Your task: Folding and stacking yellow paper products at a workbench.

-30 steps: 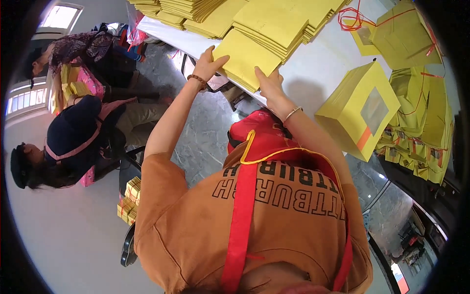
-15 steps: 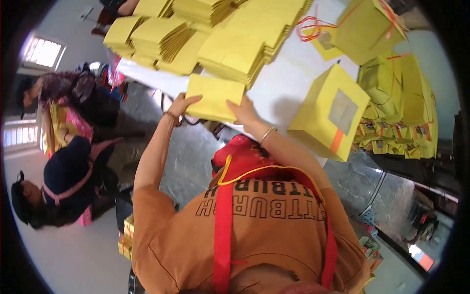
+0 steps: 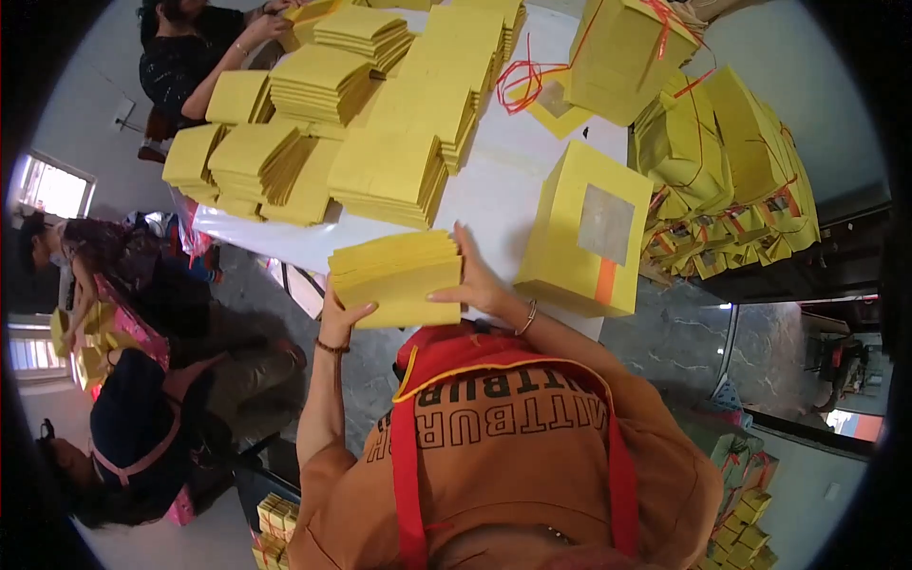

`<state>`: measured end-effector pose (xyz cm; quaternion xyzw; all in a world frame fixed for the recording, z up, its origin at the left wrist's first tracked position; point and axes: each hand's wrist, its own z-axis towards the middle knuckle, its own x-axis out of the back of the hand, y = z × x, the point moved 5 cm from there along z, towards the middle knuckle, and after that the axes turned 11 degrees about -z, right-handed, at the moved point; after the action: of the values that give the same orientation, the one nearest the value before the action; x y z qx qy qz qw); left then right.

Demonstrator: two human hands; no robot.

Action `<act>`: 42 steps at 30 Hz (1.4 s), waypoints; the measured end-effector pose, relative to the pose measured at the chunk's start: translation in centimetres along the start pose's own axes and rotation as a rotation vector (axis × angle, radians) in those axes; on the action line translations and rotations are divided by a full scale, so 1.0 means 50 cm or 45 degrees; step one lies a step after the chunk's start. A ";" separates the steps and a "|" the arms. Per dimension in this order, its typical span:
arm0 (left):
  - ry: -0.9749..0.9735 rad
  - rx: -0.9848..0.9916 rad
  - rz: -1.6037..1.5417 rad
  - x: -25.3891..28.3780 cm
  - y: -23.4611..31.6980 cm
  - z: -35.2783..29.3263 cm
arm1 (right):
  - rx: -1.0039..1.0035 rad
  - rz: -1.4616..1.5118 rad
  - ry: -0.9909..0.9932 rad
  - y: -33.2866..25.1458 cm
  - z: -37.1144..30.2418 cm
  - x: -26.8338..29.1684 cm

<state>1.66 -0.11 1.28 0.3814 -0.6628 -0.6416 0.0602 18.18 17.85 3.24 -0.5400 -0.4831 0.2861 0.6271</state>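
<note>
Between my two hands is a small stack of flat-folded yellow paper bags (image 3: 394, 280), held at the near edge of the white table. Its layered far edges fan slightly apart. My left hand (image 3: 341, 313) grips the left end, thumb on the front face and fingers behind. At the right end, my right hand (image 3: 478, 285) has its thumb across the front and its index finger pointing up along the side. Just beyond lie more stacks of folded yellow bags (image 3: 389, 171). To the right of my right hand stands an opened yellow box-shaped bag (image 3: 556, 228) with a clear window and an orange strip.
Red ribbon (image 3: 527, 87) lies on the white table (image 3: 494, 161) near a large yellow bag (image 3: 617, 57). Bundled yellow bags (image 3: 731, 171) are heaped at right. A person (image 3: 190, 66) handles yellow pieces across the table; two others (image 3: 138, 408) work at left.
My hands have brought the stack closer to me and tilted it, so its layered edges now show. The view has shifted, revealing more of the person across the table.
</note>
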 end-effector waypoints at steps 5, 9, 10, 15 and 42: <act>-0.491 -0.333 1.160 0.003 -0.074 0.076 | 0.147 -0.118 0.083 0.107 -0.005 0.010; -0.554 -0.484 1.457 -0.022 -0.077 0.078 | 0.238 -0.073 0.165 0.132 -0.014 0.000; -0.527 -0.476 1.404 -0.029 -0.069 0.075 | 0.212 -0.059 0.175 0.124 -0.015 0.006; -0.392 0.141 0.760 -0.027 -0.083 0.067 | 0.266 -0.488 0.346 0.043 -0.018 0.031; -0.298 -1.473 1.577 -0.270 0.268 -0.084 | 0.359 -0.399 0.717 -0.010 -0.125 0.122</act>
<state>7.80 2.84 19.56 -0.2089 -0.3219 -0.7656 0.5163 26.06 20.62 5.83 -0.4251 -0.3239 0.0903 0.8403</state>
